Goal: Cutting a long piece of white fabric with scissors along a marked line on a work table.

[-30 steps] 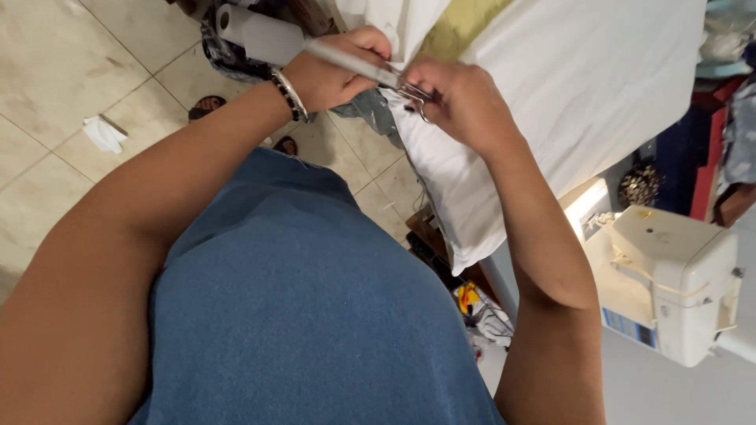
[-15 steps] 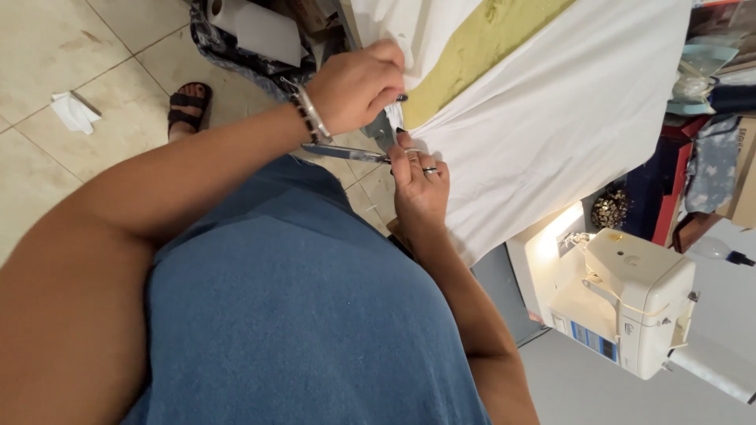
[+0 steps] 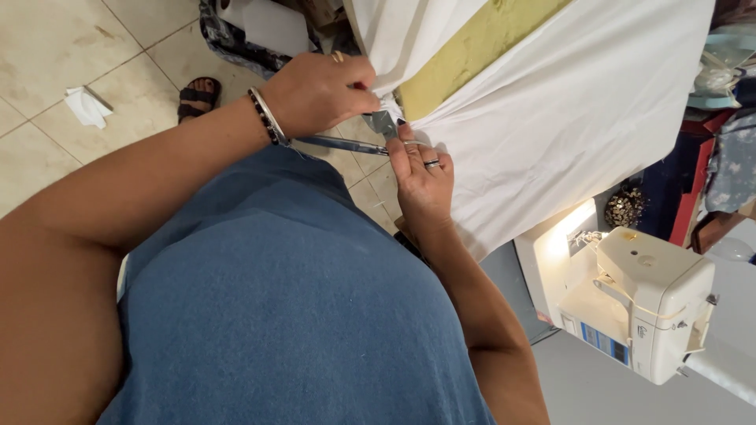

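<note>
My left hand, with bracelets at the wrist and a ring, pinches the edge of a white fabric that has a wide yellow-green band. Just below it, my right hand, also ringed, grips a pair of metal scissors. Their long blades point left, under my left hand. The scissors' handles are hidden inside my fingers. The two hands are close together at the fabric's hem.
A white sewing machine with its lamp lit stands at the lower right on a grey table. The tiled floor holds a crumpled white scrap, a sandalled foot and a patterned bag. My blue shirt fills the foreground.
Both hands have shifted slightly right along the fabric edge. The left hand now pinches the hem more tightly, and the scissors stay in the right hand.
</note>
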